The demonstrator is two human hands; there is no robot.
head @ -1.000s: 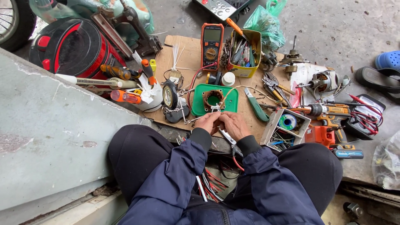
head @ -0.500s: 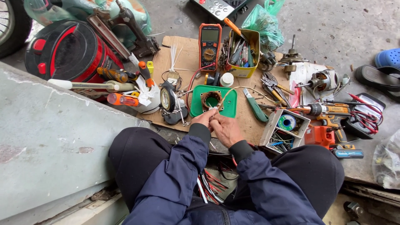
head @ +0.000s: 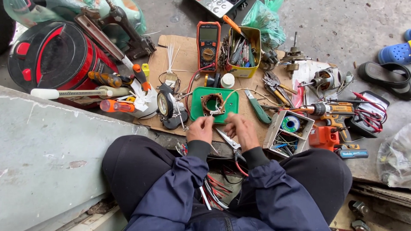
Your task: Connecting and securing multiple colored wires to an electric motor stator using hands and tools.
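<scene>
Beside the pliers [head: 230, 142], both hands, left hand [head: 200, 130] and right hand [head: 240, 130], perhaps pinching wires.

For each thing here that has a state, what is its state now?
Left hand: pinching thin wires at the green tray's edge.
Right hand: fingers curled over the same wires.
Green tray: flat on cardboard, a coil inside.
Multimeter: lying face up, leads attached; screen unreadable.
Yellow box: open, full of tools.
Pliers: lying under the right hand.
Solder box: open, a spool inside.
</scene>
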